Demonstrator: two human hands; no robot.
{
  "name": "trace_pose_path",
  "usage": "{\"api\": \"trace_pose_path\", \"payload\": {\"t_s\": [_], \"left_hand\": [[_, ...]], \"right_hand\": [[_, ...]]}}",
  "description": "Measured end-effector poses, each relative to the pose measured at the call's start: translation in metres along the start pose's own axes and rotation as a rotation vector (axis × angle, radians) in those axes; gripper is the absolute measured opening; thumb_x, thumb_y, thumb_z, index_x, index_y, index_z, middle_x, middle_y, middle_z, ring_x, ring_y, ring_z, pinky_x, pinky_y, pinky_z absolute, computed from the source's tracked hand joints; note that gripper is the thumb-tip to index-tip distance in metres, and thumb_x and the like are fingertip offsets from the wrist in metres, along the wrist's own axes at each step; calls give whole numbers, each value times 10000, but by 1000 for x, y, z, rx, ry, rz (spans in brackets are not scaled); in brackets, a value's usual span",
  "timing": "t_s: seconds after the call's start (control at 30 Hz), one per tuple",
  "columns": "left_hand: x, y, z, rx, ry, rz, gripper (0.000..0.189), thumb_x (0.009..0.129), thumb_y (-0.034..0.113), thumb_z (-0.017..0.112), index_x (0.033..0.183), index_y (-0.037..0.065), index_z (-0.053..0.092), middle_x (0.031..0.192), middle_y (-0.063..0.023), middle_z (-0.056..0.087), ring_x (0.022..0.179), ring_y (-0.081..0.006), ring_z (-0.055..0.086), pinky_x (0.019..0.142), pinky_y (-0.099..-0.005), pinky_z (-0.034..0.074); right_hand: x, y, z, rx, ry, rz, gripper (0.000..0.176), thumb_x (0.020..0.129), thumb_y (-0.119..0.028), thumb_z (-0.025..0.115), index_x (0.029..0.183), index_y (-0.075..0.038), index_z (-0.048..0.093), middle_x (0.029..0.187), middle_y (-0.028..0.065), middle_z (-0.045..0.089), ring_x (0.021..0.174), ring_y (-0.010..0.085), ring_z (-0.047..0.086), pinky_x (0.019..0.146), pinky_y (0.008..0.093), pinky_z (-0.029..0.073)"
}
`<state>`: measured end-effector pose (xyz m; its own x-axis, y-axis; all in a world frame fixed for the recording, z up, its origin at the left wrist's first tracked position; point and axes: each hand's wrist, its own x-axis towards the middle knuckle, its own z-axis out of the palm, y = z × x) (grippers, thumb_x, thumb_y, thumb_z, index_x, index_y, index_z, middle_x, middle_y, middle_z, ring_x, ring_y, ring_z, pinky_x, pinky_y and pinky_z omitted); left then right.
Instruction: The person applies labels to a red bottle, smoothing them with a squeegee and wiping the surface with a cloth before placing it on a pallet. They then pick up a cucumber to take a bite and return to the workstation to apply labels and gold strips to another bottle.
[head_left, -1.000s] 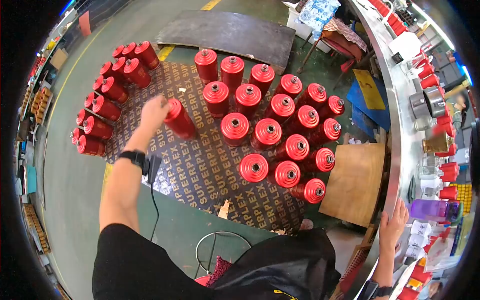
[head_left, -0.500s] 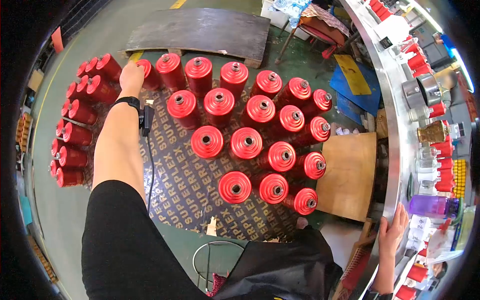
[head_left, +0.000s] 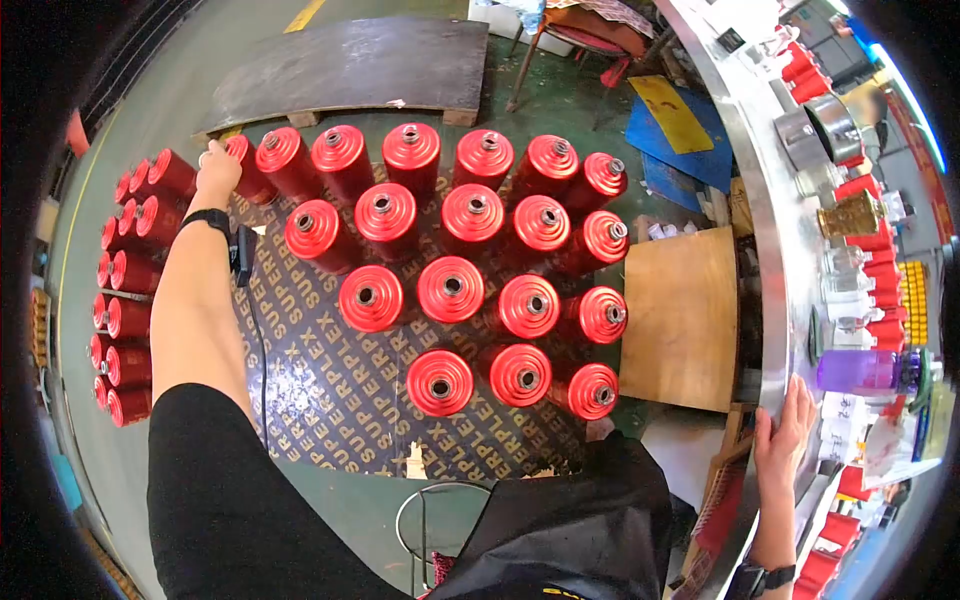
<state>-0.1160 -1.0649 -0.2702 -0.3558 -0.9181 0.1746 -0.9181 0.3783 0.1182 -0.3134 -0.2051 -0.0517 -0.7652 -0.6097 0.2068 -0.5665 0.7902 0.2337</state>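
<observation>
At the upper left my left hand (head_left: 218,170), its arm stretched out, has its fingers bent round the top of a red bottle-shaped canister (head_left: 250,172). That canister stands upright at the left end of the back row. Several more red canisters (head_left: 452,290) with ringed tops and small metal necks stand in rows on the printed board (head_left: 330,390). My right hand (head_left: 785,435) rests on the edge of the metal workbench (head_left: 775,330), fingers extended and holding nothing.
Another group of red canisters (head_left: 130,318) stands at the left. A dark board (head_left: 350,70) lies behind the rows. A wooden panel (head_left: 680,315) is beside the bench, which carries a purple bottle (head_left: 858,371) and a metal pot (head_left: 820,130). A stool (head_left: 405,520) stands below.
The camera view has shifted, and the canisters appear at different places in it. My left hand remains at the left end of the back row, and my right hand stays on the bench edge.
</observation>
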Motion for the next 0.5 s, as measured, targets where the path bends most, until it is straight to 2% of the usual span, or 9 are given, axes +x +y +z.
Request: {"api": "trace_pose_path", "payload": {"t_s": [0.23,0.3,0.33,0.37,0.43,0.5], "left_hand": [[-51,17,-19,-3,-68,-10,735,895,283,606,1482,53,229,1323,-280,501,1173,-451,553,980,-500,468],[-74,19,-23,-11,-2,28,734,896,287,608,1487,55,240,1316,-271,509,1158,-450,559,967,-502,472],[-86,16,-25,-52,52,104,698,898,294,609,1468,48,290,1305,-274,509,1125,-450,570,945,-506,477],[-102,17,-23,-61,85,73,676,901,294,611,1456,47,317,1304,-268,505,1107,-443,571,928,-508,478],[-127,11,-12,-102,146,114,660,889,285,622,1443,55,344,1311,-249,505,1116,-428,561,926,-507,474],[-174,19,-25,-168,181,156,638,882,262,620,1432,67,364,1315,-226,506,1134,-414,548,925,-505,468]], "right_hand": [[-1,0,1,-21,3,4,645,796,-57,664,1383,65,428,1358,251,478,1234,445,440,1063,489,345],[-1,-3,-2,-38,-14,16,649,796,-75,668,1385,58,430,1370,247,472,1251,432,434,1067,482,348],[-1,-2,-1,-26,-12,17,646,797,-78,667,1383,57,433,1372,245,471,1255,429,433,1069,481,348],[0,-2,-1,-13,-10,17,643,798,-82,667,1382,56,435,1374,244,470,1258,425,431,1070,480,348],[1,-7,-3,-2,-13,43,628,809,-83,661,1379,56,438,1373,244,472,1262,419,429,1068,481,350],[0,-8,-4,-7,-11,43,618,822,-81,652,1383,60,434,1359,254,482,1251,426,436,1060,482,353]]}}
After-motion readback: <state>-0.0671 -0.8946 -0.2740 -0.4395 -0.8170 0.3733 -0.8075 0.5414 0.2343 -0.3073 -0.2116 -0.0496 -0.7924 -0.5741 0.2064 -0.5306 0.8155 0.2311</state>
